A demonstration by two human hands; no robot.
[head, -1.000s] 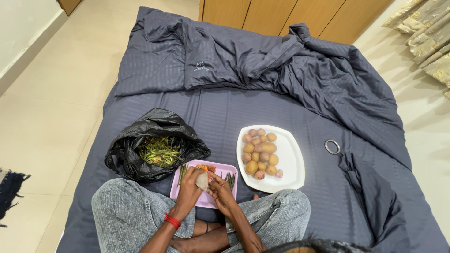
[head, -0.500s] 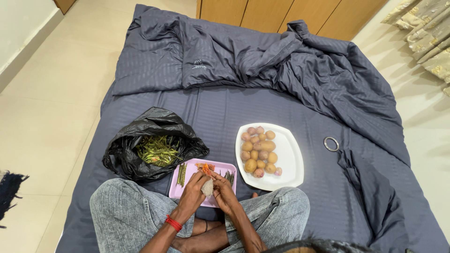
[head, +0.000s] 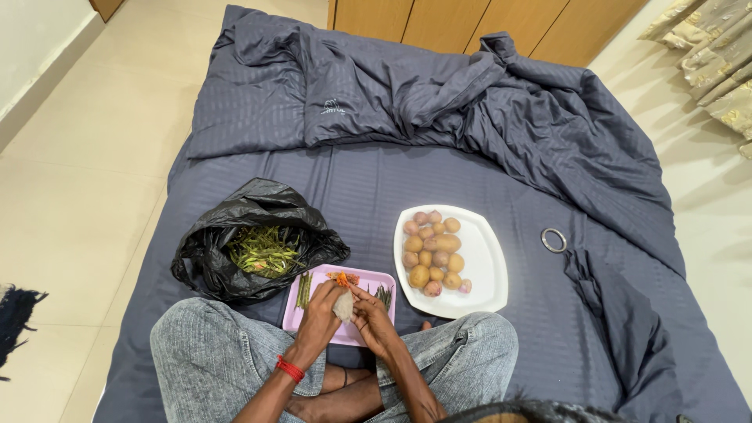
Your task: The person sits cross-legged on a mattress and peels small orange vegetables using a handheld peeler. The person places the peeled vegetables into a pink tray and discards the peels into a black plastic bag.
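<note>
We count one pale, partly peeled potato (head: pixel 344 306), held between both our hands over the near edge of one pink rectangular tray (head: pixel 374 280). On that tray lie two small clusters of green beans (head: pixel 303 290) — one at its left end, one at its right — and one little heap of orange peelings (head: pixel 342 278). One white plate (head: pixel 486 270) stands just right of the tray, carrying some fifteen small potatoes (head: pixel 432 254), tan and reddish, bunched on its left half; the exact count is hard to fix. One black plastic bag (head: pixel 211 258), open at the top and filled with green bean trimmings, sits just left of the tray. One metal ring (head: pixel 554 240) lies apart on the grey bedsheet (head: pixel 376 188), right of the plate. Our left hand (head: pixel 319 312) — one red thread band (head: pixel 288 369) at its wrist — curls closed around the potato's left side, fingers bent over it. Our right hand (head: pixel 371 315) closes on the opposite side, fingertips pinching at the potato's top. Both forearms converge from our crossed legs.
</note>
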